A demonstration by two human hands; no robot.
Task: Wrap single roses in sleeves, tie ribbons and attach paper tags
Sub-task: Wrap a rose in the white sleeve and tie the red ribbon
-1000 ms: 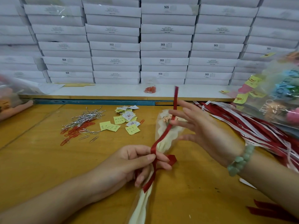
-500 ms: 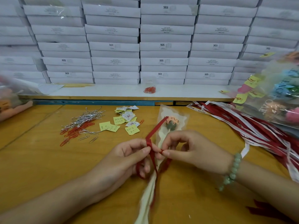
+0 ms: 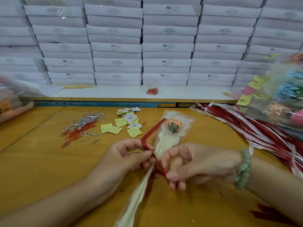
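Orange rose [image 3: 174, 125] in a clear scalloped sleeve [image 3: 186, 126] — both hands' fingers [image 3: 146, 154] pinch the red ribbon [image 3: 153, 130].

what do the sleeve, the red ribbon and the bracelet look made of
The sleeve: thin clear plastic film, glossy; the rose shows through. The red ribbon: flat fabric or plastic strip, slight sheen, sharp fold. The bracelet: round pale green beads, polished; stone or glass, cannot tell.

Single head view, looking forward-down, close over hands [image 3: 164, 163].
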